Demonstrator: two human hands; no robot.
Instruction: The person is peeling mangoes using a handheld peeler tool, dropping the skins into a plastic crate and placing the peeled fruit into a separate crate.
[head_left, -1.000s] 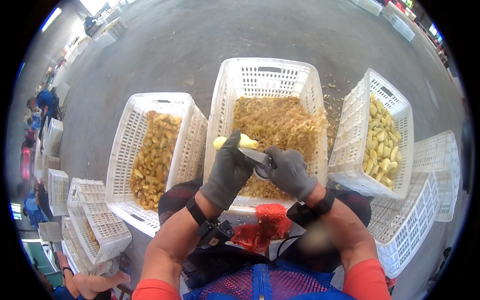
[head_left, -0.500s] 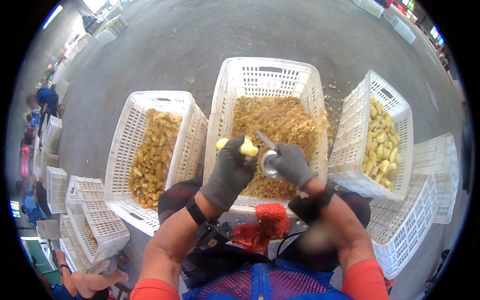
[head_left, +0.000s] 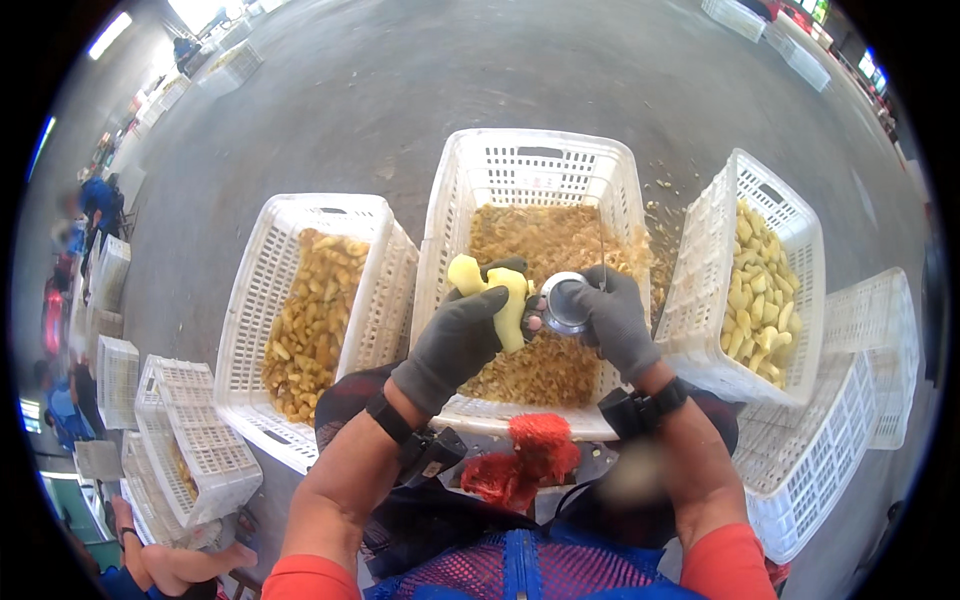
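Observation:
Over the middle white crate (head_left: 632, 185), which holds a heap of brown peelings (head_left: 540, 235), my left hand (head_left: 455, 345) in a grey glove grips a peeled, knobby yellow ginger root (head_left: 512, 310). Close to its right side, my right hand (head_left: 620, 325), also gloved in grey, is closed round a knife with a thin blade (head_left: 603, 235) pointing away from me. A round, shiny metal piece (head_left: 567, 303) faces left from the same hand, near the ginger root; I cannot tell whether it joins the knife.
On the left stands a white crate (head_left: 245, 350) of brownish ginger pieces (head_left: 315, 310); on the right, a tilted crate (head_left: 695, 290) holds peeled ones (head_left: 760, 300). More crates (head_left: 815, 470) flank both sides. Red netting (head_left: 520, 460) lies near my knees, and people (head_left: 95, 200) work far left.
The ginger root has been turned so its knobs show upright. My right hand has shifted slightly right, and its knife blade has swung from pointing left to pointing away from me.

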